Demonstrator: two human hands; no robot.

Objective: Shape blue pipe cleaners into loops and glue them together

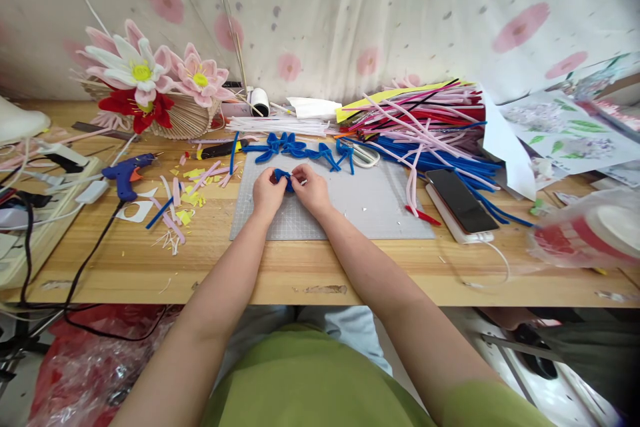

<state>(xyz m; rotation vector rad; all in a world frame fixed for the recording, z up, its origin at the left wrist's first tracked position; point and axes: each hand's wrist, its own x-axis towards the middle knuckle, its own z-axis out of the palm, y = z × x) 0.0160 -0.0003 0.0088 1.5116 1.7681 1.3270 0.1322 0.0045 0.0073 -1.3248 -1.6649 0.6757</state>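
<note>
L hand [269, 195] & R hand [313, 191] pinched a small bent blue fuzzy-stem piece [284, 177] betw. them, over the grey gridded cutting mat [360, 203], where light, even fingertip pressure prob. best shaped it w/o flattening.

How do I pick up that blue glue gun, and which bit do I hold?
Best take the glue gun by its handle, coming from the near side: the handle points roughly toward you, with the orange trigger beside it for your grip. Keep off the nozzle, pointing right; it might be hot.
</note>
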